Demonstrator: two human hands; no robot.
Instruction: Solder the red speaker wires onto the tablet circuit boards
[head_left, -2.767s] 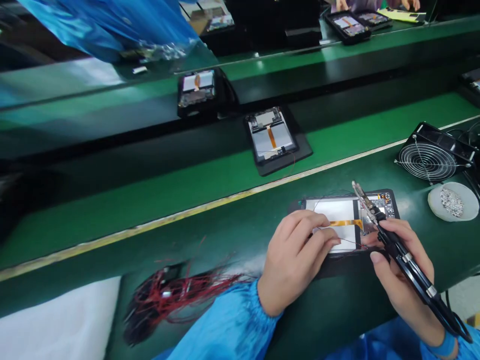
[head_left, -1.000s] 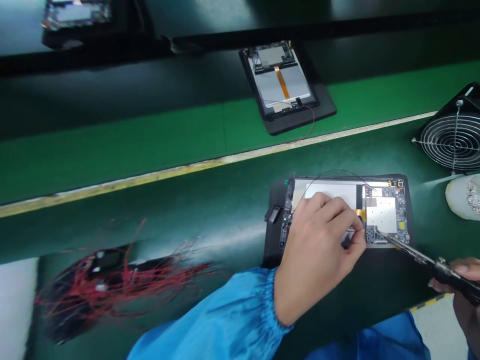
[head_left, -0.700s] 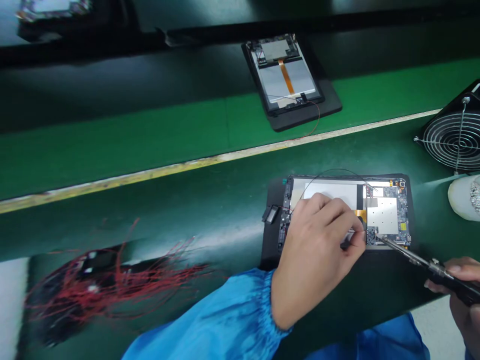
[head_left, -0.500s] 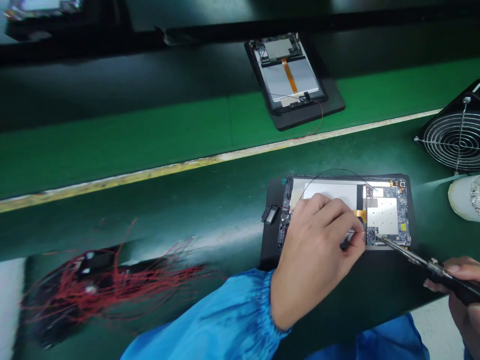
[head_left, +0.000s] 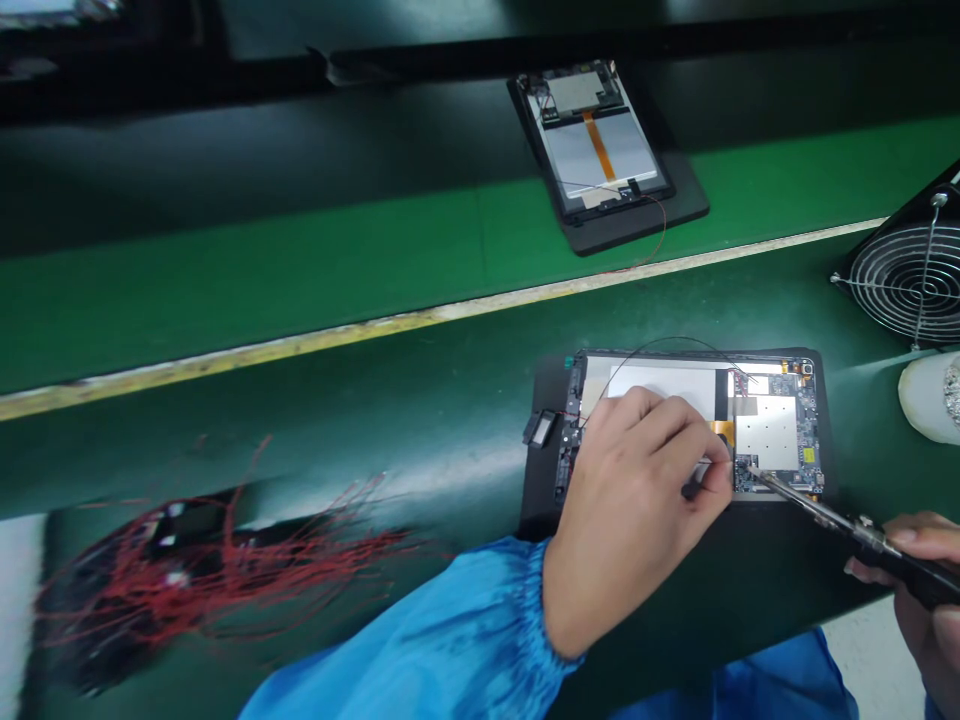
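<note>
An opened tablet (head_left: 772,430) lies back-up on a black mat (head_left: 540,500) on the green bench, its circuit board and white panel showing. My left hand (head_left: 637,510) rests on the tablet, fingers pinched together on a thin wire at the board's lower left edge. My right hand (head_left: 926,600), partly cut off at the frame's right edge, grips a soldering iron (head_left: 825,515). The iron's tip touches the board right beside my left fingertips.
A second opened tablet (head_left: 600,150) lies on a dark mat on the green conveyor belt (head_left: 300,270) beyond. A bundle of red wires (head_left: 210,570) lies at the lower left. A black fan (head_left: 900,270) and a white dish (head_left: 926,400) stand at the right.
My hands have stayed in place on the board since a second ago. The tablet on the belt has drifted to the right. Earlier, the iron was raised above the tablet.
</note>
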